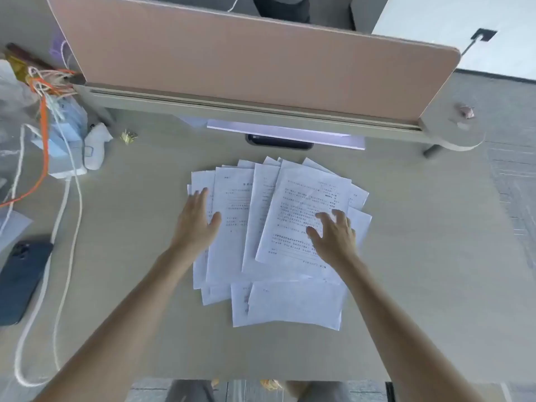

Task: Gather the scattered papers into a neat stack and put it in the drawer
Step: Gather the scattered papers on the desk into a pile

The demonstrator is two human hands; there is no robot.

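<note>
Apparently flat, papers (278,227) cover the beige desk (420,271) under a pink divider (246,59).

White papers (232,227) with black print; beige desk (420,256); pink divider (246,62); dark blue phone (20,280) near left; orange cable (44,146).

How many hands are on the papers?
2. The left hand lies flat on the left side of the papers; the right hand rests spread on the right side.
</note>
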